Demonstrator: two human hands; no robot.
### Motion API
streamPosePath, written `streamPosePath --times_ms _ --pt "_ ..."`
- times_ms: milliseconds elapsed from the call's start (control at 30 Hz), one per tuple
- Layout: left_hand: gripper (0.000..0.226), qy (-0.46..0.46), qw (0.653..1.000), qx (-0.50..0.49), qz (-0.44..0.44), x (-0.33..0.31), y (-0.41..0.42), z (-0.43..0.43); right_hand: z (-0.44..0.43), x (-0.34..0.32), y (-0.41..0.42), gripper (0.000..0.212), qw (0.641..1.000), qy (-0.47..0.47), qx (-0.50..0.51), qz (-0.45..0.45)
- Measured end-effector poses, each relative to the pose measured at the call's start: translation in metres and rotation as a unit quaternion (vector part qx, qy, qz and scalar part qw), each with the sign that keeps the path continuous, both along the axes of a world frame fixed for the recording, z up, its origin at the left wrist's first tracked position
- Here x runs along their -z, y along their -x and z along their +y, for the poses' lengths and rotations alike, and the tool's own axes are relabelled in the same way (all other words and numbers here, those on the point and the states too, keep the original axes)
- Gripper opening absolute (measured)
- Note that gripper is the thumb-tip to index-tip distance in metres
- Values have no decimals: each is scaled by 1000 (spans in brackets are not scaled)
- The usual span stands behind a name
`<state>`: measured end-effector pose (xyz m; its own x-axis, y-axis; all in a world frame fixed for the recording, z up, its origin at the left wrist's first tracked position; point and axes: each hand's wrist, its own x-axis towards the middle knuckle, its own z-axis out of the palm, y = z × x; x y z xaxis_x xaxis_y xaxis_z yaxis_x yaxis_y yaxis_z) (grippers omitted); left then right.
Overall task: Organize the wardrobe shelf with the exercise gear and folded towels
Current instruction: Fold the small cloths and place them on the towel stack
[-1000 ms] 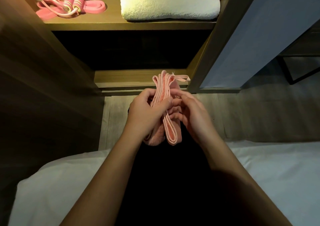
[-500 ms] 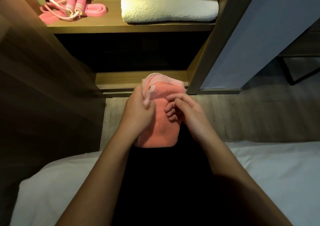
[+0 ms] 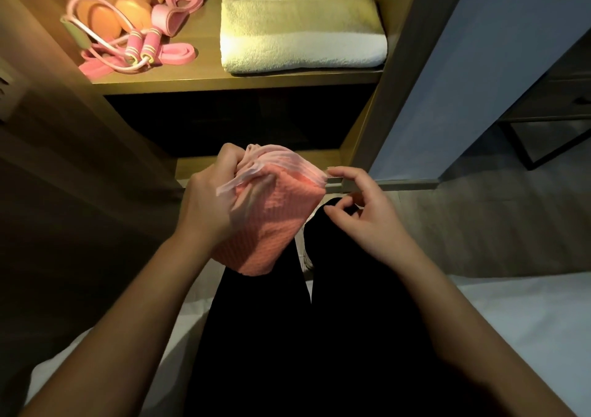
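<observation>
The person sits on a white bed [image 3: 527, 320], legs in black [image 3: 319, 336], facing an open wardrobe. Near the centre of the view the left hand [image 3: 217, 205] grips a folded pink towel [image 3: 271, 224] by its upper left edge, thumb across the front and fingers wrapped behind the stacked folds. The towel hangs above the left thigh, its folded layers fanning toward 12 o'clock. At 3 o'clock of the towel, the right hand [image 3: 361, 221] hovers with fingers loosely curled and nothing between them. Its index fingertip lies just beside the towel's upper right corner; whether they touch cannot be told.

Toward 12 o'clock, the lit wardrobe shelf [image 3: 243, 80] carries a folded white towel [image 3: 303, 42] on its right half. At 10 o'clock on the same shelf lie a pink jump rope [image 3: 140, 45] with 2 striped handles, pink resistance bands [image 3: 177, 55] and orange objects [image 3: 134, 7] behind them.
</observation>
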<state>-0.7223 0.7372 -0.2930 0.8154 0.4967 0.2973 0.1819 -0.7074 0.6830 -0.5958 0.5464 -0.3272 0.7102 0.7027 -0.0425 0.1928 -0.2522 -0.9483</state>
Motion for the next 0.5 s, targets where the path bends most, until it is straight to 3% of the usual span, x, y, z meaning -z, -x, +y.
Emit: streamPosePath --times_ms 167,333,400,500 --pt "80 -67 996 41 -39 -2 4 10 4 -1 0 38 998 -1 -61 -33" --pt "57 -109 990 59 -72 -4 9 17 11 -3 -1 9 979 50 -183 -80" --pt "49 -179 978 52 -98 -8 11 24 14 -1 -1 11 970 74 -226 -53" --pt "57 -229 967 50 -101 -8 15 30 16 6 -8 12 959 122 -250 -55"
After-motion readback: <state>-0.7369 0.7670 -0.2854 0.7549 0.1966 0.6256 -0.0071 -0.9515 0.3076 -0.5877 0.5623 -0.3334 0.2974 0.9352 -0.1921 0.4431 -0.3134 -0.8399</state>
